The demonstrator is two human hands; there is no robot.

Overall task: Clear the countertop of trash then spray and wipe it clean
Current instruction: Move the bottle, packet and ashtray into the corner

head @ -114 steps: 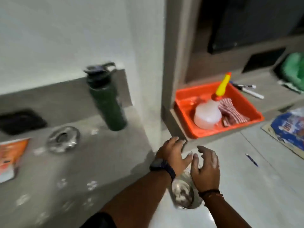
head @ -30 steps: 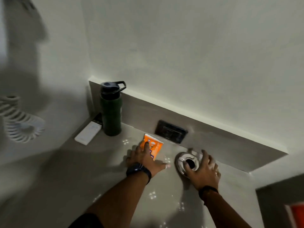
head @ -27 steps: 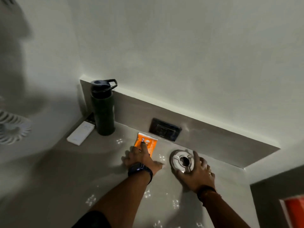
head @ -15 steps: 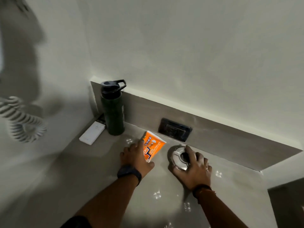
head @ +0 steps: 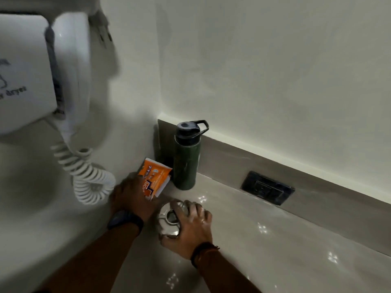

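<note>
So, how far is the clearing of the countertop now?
Done: nothing visibly. In hand: the left hand holds the orange packet, and the right hand grips the metal ashtray. Left: the green bottle stands on the countertop; no spray or cloth in view.

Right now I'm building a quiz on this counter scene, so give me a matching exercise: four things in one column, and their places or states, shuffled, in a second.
Things:
1. orange packet
2. metal ashtray
3. green bottle
4. hair dryer

Places or states:
A. mounted on the wall, coiled cord hanging down
B. gripped by the right hand
C. standing upright in the corner by the backsplash
D. held by the left hand

Pairs: 1-D, 2-B, 3-C, 4-A
</note>
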